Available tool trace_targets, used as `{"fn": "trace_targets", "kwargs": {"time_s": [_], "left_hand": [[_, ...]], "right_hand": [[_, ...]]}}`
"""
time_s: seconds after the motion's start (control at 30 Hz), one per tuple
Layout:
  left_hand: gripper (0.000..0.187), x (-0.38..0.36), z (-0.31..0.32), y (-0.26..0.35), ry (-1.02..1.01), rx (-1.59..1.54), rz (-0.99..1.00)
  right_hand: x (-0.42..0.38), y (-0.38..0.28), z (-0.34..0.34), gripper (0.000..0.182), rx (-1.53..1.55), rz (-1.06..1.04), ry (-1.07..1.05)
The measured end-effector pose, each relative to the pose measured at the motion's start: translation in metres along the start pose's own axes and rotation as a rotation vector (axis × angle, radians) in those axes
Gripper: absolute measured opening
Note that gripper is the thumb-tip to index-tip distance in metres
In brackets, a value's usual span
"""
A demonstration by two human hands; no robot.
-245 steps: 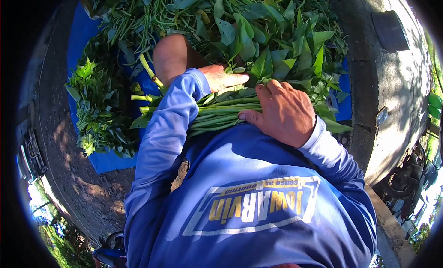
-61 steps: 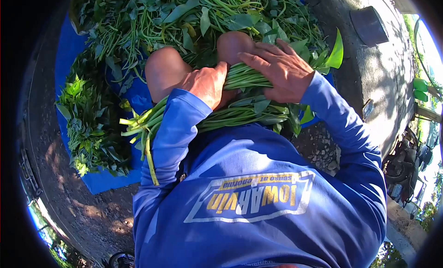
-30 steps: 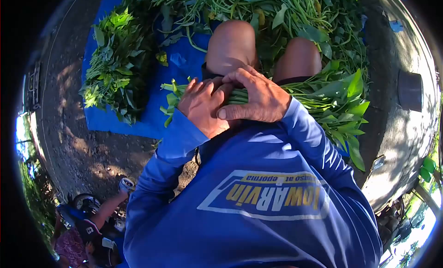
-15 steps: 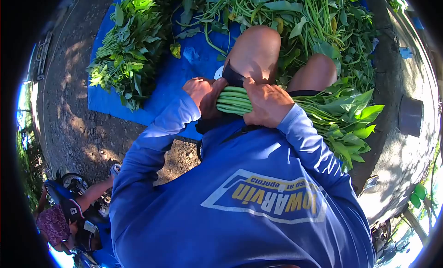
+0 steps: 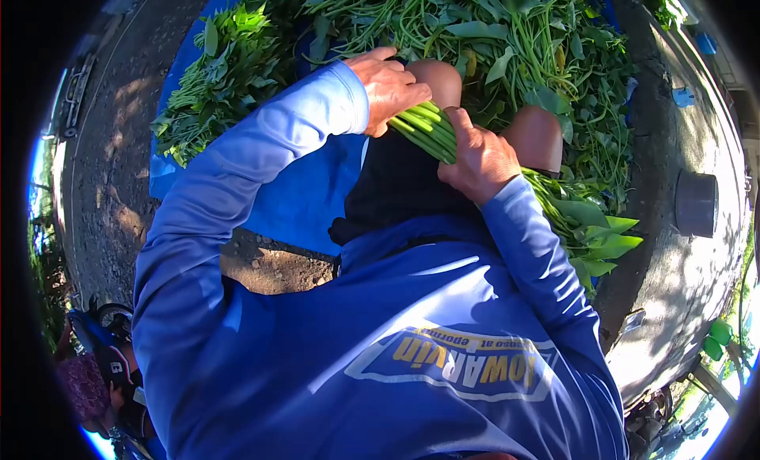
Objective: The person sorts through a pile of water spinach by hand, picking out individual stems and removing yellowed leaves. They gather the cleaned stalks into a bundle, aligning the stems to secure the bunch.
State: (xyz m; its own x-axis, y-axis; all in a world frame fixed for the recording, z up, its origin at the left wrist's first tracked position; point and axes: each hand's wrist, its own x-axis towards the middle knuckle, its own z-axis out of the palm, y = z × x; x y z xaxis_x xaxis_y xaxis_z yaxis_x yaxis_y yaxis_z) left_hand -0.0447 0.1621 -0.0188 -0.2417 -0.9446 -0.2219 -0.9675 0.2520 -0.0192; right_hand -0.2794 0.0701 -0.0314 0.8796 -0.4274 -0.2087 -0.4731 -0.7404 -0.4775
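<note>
Two hands held one bundle of green stalks over the lap. Far left, a leaf pile lay on the blue tarp. Left hand closed around the cut stem ends, probably gripping; fingers partly hidden. Right hand clamped mid-bundle. Leafy tips hung out right, near a dark pot.

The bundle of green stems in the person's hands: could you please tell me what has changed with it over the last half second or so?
The bundle of stems has swung from lying level across the lap to slanting, cut ends up toward the left hand, which has risen and reached forward over the knee. The right hand stays wrapped around the stems. The loose greens and blue sheet lie as before.
</note>
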Motion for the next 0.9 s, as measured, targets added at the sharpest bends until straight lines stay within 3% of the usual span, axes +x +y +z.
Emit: {"fn": "trace_targets", "kwargs": {"time_s": [0.1,0.17,0.23,0.3,0.4,0.47,0.53,0.6,0.63,0.7,0.77,0.87,0.9], "left_hand": [[0.079,0.002,0.000,-0.012,-0.032,-0.020,-0.117],[0.078,0.007,0.019,-0.027,0.065,0.002,-0.055],[0.080,0.009,0.030,-0.032,0.197,0.058,-0.006],[0.089,0.008,0.024,-0.030,0.153,0.072,-0.053],[0.089,-0.018,-0.021,0.010,0.594,0.116,-0.064],[0.093,-0.047,-0.034,0.046,0.739,-0.157,-0.041],[0.095,-0.057,-0.032,0.078,0.298,-0.726,-0.235],[0.086,-0.037,-0.023,0.107,0.176,-1.375,-0.299],[0.084,-0.012,-0.023,0.110,0.501,-1.651,-0.263],[0.080,0.038,-0.023,0.117,1.174,-2.073,0.142],[0.072,0.048,-0.053,0.088,1.258,-2.010,0.018],[0.059,0.046,-0.141,0.060,1.545,-1.870,0.131],[0.056,0.034,-0.166,0.046,1.518,-1.718,0.164]], "right_hand": [[0.001,0.002,0.026,0.081,-0.016,0.027,0.051],[0.003,-0.001,0.038,0.086,-0.035,0.056,0.120],[0.009,-0.001,0.034,0.095,-0.010,0.125,-0.005],[0.019,-0.002,0.018,0.096,0.039,0.188,-0.079],[0.015,0.017,0.013,0.090,0.264,0.106,-0.004],[0.019,0.035,0.006,0.089,0.345,0.070,0.025],[0.017,0.032,-0.023,0.082,0.448,0.107,0.034],[0.008,0.009,-0.067,0.078,0.487,0.034,0.096],[0.007,0.005,-0.074,0.079,0.501,-0.034,0.146],[0.010,-0.005,-0.088,0.082,0.524,-0.188,0.245],[0.007,-0.040,-0.111,0.093,0.278,-0.199,0.411],[0.026,-0.080,-0.146,0.099,0.181,-0.413,0.732],[0.029,-0.099,-0.156,0.101,0.210,-0.498,0.813]]}}
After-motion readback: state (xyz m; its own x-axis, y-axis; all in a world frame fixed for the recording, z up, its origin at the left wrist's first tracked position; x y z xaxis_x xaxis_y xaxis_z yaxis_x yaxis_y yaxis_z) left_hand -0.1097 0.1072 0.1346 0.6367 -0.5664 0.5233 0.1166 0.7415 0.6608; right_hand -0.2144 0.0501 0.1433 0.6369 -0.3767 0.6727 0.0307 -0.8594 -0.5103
